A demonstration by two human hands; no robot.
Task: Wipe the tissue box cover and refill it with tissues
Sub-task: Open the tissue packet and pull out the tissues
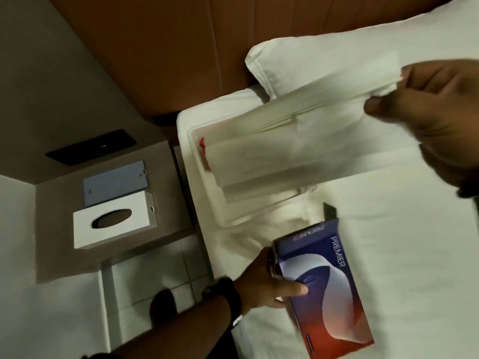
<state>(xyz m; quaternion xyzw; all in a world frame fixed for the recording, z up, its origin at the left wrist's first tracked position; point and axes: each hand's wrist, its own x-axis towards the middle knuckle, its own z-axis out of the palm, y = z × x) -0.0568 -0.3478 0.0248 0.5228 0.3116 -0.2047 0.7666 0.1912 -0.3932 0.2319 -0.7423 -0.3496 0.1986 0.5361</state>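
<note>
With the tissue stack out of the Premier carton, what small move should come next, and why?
Probably lower the tissue stack, pinched at its end by the right hand, into the clear tray on the bed. It hangs just above that tray, while the white cover sits apart on the nightstand and the left hand holds the carton.

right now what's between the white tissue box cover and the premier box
In the head view, tiled floor and the bed's edge separate the white cover from the Premier box.
</note>
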